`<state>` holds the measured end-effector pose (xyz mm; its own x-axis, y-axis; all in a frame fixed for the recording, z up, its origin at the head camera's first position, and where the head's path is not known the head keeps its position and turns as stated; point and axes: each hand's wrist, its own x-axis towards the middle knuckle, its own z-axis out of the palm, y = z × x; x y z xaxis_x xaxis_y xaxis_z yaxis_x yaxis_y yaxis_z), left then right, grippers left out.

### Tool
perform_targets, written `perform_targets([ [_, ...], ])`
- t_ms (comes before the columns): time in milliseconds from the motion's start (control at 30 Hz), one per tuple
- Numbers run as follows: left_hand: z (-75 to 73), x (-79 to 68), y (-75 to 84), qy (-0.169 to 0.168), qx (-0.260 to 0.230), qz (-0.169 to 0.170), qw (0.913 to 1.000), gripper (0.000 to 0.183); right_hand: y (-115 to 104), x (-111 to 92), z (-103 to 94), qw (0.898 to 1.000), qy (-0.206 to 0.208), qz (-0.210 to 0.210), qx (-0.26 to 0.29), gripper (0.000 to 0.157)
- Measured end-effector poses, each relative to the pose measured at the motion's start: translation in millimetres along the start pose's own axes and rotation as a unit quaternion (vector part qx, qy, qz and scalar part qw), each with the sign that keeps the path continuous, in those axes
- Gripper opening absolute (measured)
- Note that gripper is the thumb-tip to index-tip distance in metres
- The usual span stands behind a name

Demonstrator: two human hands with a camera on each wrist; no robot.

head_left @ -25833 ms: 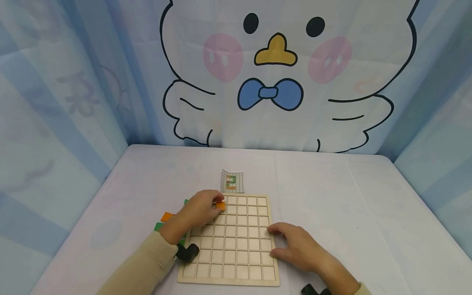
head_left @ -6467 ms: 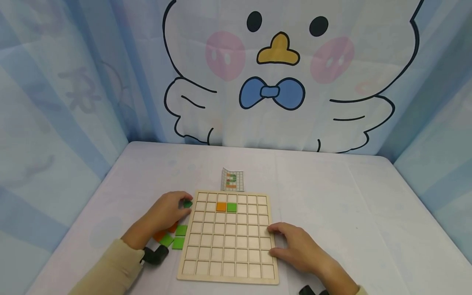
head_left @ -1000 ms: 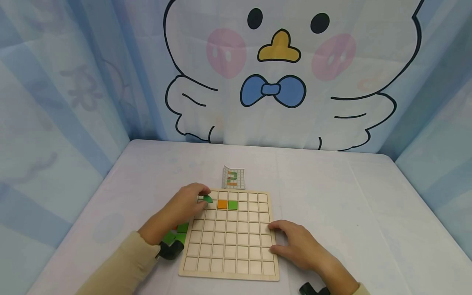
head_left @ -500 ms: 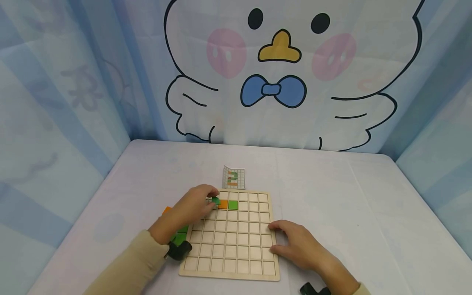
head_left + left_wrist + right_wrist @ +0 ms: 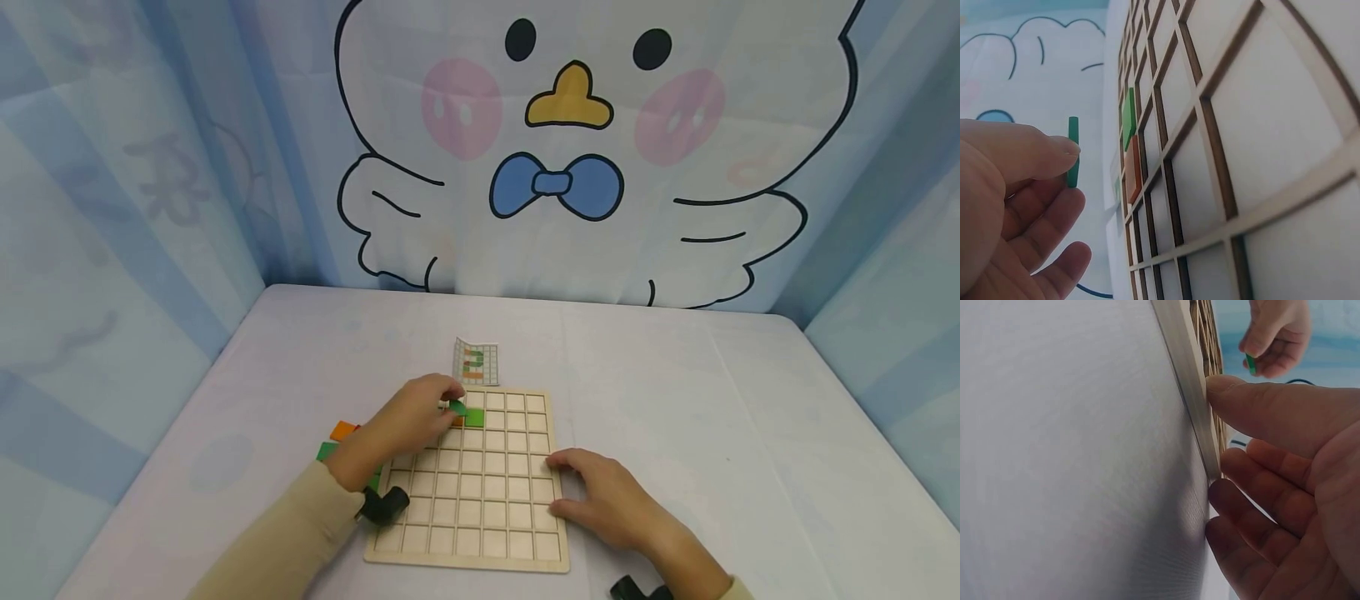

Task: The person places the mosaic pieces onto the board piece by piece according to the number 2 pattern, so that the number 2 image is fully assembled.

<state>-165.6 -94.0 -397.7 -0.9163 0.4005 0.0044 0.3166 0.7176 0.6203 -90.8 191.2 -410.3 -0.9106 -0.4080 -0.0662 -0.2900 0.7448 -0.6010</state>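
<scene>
My left hand [image 5: 422,415] pinches a thin dark green tile [image 5: 1073,128] between thumb and fingers, raised above the upper part of the wooden grid board [image 5: 480,486]. In the left wrist view the tile is edge-on, apart from the grid. An orange square tile [image 5: 1133,170] and a light green square tile [image 5: 475,417] sit side by side in cells of the second row. From the head, the left hand partly covers the orange one. My right hand [image 5: 609,498] touches the board's right edge, thumb and fingers spread apart.
Beyond the board stands a small folded card [image 5: 483,364] printed with a grid and coloured pattern. Left of the board lie loose tiles, orange [image 5: 342,430] and green [image 5: 327,451], partly behind the left forearm. A patterned curtain [image 5: 555,258] rises behind the table.
An orange and a light green tile now lie in the grid. Within the last second my left hand moved right over the board with the dark green tile. The right hand stayed put.
</scene>
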Motion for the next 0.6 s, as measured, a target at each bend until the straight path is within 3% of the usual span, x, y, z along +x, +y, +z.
perform_targets([
  [600,10.0,12.3,10.0,-0.018,-0.015,0.025,0.9994,0.026,0.7,-0.5,0.6,1.000,0.001,0.001,0.007,0.046],
])
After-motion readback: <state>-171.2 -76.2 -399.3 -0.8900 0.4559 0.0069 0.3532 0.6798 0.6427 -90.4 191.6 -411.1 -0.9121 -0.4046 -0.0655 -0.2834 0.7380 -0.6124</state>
